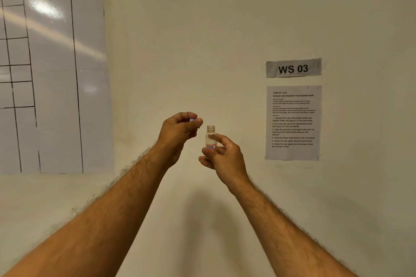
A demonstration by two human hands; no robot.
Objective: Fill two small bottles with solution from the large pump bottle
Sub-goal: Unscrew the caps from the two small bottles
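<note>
Holding small bottle (211, 139) upright in right hand (225, 155), thumb and fingers pinched round lower body, neck open, long axis vertical. Left hand (180, 132) just beside and slightly above neck, on its left, fingers curled, pinching small bluish thing, likely cap (192, 120), mostly hidden. Both raised before wall, well apart from instruction sheet (292, 122). Pump bottle not in view. Judgement: cap off; left hand nearer mouth, so any recapping comes from upper left.
</note>
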